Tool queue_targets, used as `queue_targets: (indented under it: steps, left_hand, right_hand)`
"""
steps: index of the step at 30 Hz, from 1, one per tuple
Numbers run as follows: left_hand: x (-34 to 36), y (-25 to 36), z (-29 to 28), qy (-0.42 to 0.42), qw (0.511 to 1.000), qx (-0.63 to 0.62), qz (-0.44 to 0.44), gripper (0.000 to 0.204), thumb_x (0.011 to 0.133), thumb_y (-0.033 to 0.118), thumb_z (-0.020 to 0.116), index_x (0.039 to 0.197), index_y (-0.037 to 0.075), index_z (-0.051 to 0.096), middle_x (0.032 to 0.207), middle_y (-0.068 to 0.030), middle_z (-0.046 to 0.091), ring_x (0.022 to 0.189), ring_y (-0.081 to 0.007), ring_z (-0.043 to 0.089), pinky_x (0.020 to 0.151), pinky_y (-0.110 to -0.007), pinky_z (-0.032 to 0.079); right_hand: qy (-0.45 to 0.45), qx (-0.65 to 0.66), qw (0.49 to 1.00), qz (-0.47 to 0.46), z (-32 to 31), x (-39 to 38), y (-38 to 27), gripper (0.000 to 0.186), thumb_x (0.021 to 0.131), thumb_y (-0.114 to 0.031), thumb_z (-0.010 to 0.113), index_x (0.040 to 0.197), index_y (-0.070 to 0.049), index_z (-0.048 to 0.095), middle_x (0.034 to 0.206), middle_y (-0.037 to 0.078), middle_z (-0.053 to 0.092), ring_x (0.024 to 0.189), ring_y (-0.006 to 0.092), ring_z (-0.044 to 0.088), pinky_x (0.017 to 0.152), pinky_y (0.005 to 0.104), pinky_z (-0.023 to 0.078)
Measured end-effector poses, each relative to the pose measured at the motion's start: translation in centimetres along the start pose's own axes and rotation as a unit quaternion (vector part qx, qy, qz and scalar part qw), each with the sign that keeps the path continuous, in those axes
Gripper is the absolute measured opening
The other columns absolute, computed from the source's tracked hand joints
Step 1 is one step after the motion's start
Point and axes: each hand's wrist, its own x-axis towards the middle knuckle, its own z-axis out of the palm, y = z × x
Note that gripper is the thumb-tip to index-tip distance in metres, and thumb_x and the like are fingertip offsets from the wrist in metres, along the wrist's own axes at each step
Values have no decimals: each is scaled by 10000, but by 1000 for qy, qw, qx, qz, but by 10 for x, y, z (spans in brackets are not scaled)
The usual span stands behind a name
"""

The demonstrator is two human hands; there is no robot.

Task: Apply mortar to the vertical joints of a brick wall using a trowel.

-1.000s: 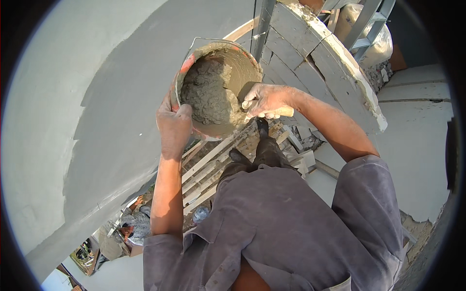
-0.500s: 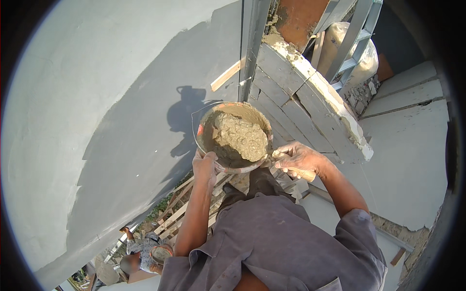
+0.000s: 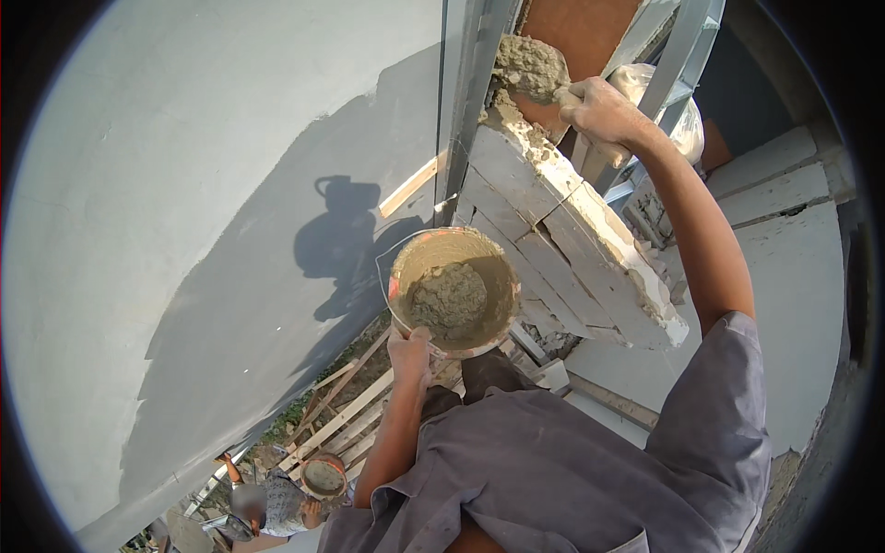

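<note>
My left hand grips the near left rim of a bucket with a wire handle, holding grey-brown mortar. Up at the top, my right hand is closed round the wooden handle of a trowel, whose blade is hidden under a lump of mortar. That lump lies at the upper end of a low wall of grey blocks, beside a metal post and in front of an orange-brown surface. I cannot tell whether it touches the blocks.
A painted wall fills the left. A metal ladder and white sack are at upper right. Below lie timber slats. A co-worker at lower left has a hand on another bucket.
My right hand has left the bucket and risen up and right with mortar on the trowel. The bucket in my left hand appears lower, with less mortar showing. The co-worker's bucket has shifted.
</note>
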Motion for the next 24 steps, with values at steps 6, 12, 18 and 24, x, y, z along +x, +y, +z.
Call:
queue_targets:
  steps: [6,12,18,24]
  left_hand:
    - [-7,-29,-67,86,992,78,52,484,738,-72,480,1219,-21,484,945,-78,592,673,-125,570,575,-241,470]
    - [-13,-19,-118,99,974,155,130,574,690,-82,459,1262,-42,485,1043,-85,598,852,-147,597,744,-243,481]
    - [-38,52,-62,-31,900,367,234,600,699,-33,477,1297,7,500,996,-107,650,853,-150,608,807,-262,467]
    - [-34,105,-55,-39,829,387,401,586,703,-22,463,1284,-11,536,997,-124,661,876,-159,615,826,-294,474]
  right_hand:
    - [196,-58,979,12,89,-10,14,356,806,-190,635,1041,59,539,866,265,627,879,406,628,794,468,502]
    - [-235,260,930,114,105,-164,-16,399,764,-81,680,1127,63,598,795,229,662,742,385,642,705,430,493]
    - [-251,8,967,-42,299,-195,-71,222,680,-60,658,875,45,644,859,241,659,872,381,652,767,455,528]
    - [-175,-82,975,-106,197,-172,-88,198,672,-79,688,856,-6,670,822,177,673,826,323,671,752,407,543]
